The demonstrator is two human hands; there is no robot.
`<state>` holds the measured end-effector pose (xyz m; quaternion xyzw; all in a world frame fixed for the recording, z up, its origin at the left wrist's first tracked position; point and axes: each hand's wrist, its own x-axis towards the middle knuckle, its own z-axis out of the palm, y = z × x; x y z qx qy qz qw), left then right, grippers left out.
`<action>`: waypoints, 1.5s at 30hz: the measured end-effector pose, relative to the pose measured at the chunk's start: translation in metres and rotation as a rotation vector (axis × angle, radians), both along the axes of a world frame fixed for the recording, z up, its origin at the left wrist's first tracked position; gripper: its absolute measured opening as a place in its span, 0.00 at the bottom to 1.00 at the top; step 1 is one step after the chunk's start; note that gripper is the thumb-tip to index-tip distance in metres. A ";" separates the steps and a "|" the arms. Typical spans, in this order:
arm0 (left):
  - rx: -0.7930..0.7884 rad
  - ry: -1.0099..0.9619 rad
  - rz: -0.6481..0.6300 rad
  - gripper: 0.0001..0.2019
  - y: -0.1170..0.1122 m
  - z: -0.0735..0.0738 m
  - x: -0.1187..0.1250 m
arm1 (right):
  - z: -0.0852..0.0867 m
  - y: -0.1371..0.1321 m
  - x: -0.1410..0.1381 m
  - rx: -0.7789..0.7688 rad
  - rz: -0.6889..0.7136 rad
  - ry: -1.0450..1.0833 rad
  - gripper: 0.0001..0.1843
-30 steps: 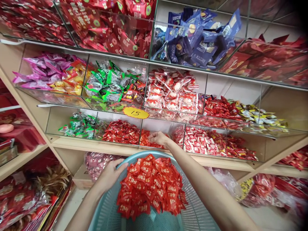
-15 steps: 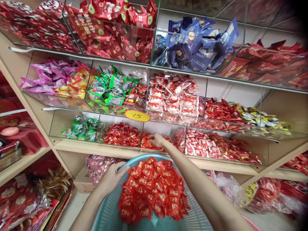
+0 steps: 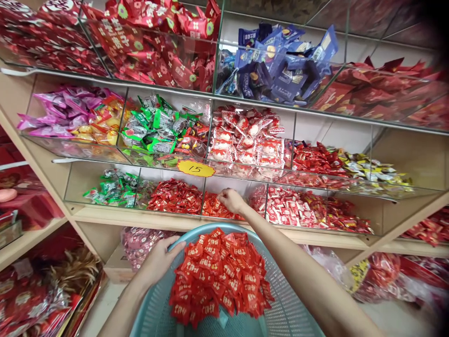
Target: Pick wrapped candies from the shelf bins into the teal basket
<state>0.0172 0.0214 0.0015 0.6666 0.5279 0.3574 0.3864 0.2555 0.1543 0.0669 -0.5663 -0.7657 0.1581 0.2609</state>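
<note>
My left hand (image 3: pixel 161 257) is closed on the rim of a blue-green perforated plastic basket (image 3: pixel 154 299), thumb over the edge. Inside the basket lies a heap of small red wrapped candies (image 3: pixel 220 276) with pale gold lettering. My right arm reaches over the basket to the lowest shelf. There my right hand (image 3: pixel 232 201) is in a clear compartment, just above similar red wrapped candies (image 3: pixel 213 206). Its fingers are curled inward, and whatever they hold is hidden.
Clear dividers split the wooden shelves (image 3: pixel 140 215) into compartments of candies. A yellow tag (image 3: pixel 195 168) marked 15 hangs above my right hand. Blue packets (image 3: pixel 291 75) fill an upper bin. Below stand a cardboard box (image 3: pixel 117 267) and plastic bags (image 3: pixel 329 264).
My right hand's fingers have curled in more, and the hand has lifted slightly. My left hand keeps its grip on the basket rim. The view has shifted a little.
</note>
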 end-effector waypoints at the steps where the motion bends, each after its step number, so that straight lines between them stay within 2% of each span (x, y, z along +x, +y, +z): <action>1: -0.007 -0.001 0.003 0.19 0.000 0.000 0.000 | 0.004 -0.005 0.002 0.019 -0.006 0.022 0.08; 5: -0.022 -0.004 -0.014 0.19 -0.002 0.003 0.000 | 0.020 -0.039 0.018 0.076 -0.013 0.113 0.13; 8: -0.024 0.001 -0.038 0.20 -0.003 0.005 0.001 | 0.029 -0.084 0.038 0.129 0.042 0.223 0.13; 10: -0.035 0.006 -0.025 0.21 -0.002 0.006 0.002 | 0.031 -0.118 0.056 0.104 0.081 0.240 0.14; 14: -0.068 0.019 0.013 0.23 0.000 0.006 0.003 | 0.017 -0.175 0.094 -0.028 0.076 0.134 0.14; 17: -0.091 0.039 0.023 0.23 0.001 0.005 0.003 | -0.006 -0.195 0.116 -0.061 0.017 -0.005 0.13; 22: -0.085 0.035 0.028 0.22 0.001 0.004 0.003 | -0.045 -0.198 0.129 -0.053 -0.072 -0.206 0.10; 27: -0.093 0.013 0.055 0.24 0.002 0.003 0.004 | -0.065 -0.187 0.127 0.064 -0.136 -0.435 0.09; 31: -0.103 0.032 0.068 0.27 0.003 0.003 0.003 | -0.070 -0.179 0.123 0.180 -0.105 -0.558 0.10; 34: -0.092 0.023 0.052 0.26 0.003 0.001 0.002 | -0.071 -0.176 0.118 0.206 -0.100 -0.608 0.09; 45: -0.099 -0.001 0.041 0.24 0.002 0.002 0.002 | -0.058 -0.177 0.104 0.124 -0.155 -0.640 0.09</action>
